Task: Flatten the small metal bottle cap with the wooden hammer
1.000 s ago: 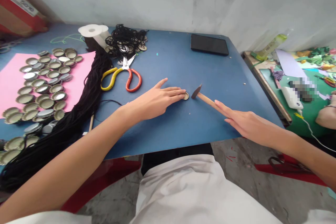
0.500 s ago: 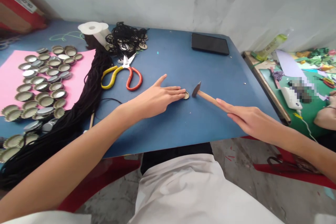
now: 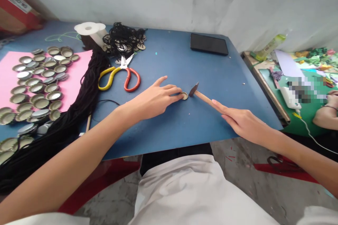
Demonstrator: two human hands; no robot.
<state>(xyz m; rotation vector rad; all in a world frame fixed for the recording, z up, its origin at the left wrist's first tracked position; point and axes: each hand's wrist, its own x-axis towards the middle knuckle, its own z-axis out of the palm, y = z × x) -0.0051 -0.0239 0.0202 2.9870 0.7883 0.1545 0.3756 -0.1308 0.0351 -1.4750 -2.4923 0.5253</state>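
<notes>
A bottle cap [image 3: 184, 95] lies hollow side up on the blue tabletop [image 3: 163, 137]. At its left edge are the fingertips of my left hand [image 3: 155, 99], whose fingers are stretched out with the thumb apart. My right hand [image 3: 239, 117] grips the wooden handle of a small hammer [image 3: 202, 96]. The dark hammer head is down close to the table, just right of the cap and apart from it. Many more bottle caps [image 3: 41, 102] are spread over a pink sheet [image 3: 81, 65] on the left.
Scissors [image 3: 124, 65] with yellow and red handles lie beyond my left hand, beside a black cord bundle [image 3: 92, 77]. Farther back are a white spool [image 3: 92, 30], tangled black cords [image 3: 121, 38] and a phone [image 3: 209, 44]. At right, another person's arm [image 3: 327, 114] rests at a green table.
My left fingers have lifted and drawn back a little from the cap, so more of it shows. The hammer stays low beside it. The view has shifted slightly.
</notes>
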